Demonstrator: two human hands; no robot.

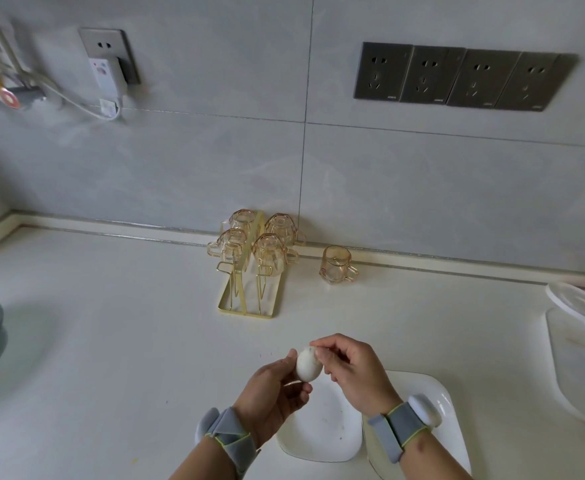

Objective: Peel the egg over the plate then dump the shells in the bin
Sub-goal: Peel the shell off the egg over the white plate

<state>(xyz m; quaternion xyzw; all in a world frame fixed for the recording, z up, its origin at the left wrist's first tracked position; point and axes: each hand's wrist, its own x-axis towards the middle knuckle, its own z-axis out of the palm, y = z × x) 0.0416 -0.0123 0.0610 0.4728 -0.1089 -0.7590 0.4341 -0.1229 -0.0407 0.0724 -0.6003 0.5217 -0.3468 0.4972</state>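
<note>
A pale worktop point(111, 323) meets a grey tiled wall along its far edge. Near the middle of that edge stands a gold wire rack point(249, 292) bearing four upturned amber glass cups, with a fifth amber cup point(337, 265) just beside it. Two white plates point(322, 431) sit at the near edge, and a white tray point(568, 368) lies at the right edge.

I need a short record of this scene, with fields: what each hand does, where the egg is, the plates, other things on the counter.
left hand: left hand holds the egg from below
right hand: right hand picks at the egg's top
egg position: above the far edge of the small plate
plates: two white ones; large plate to the right
shells on plates: none clearly visible
counter: amber cups on a gold rack, one cup beside it
bin: not visible
</note>
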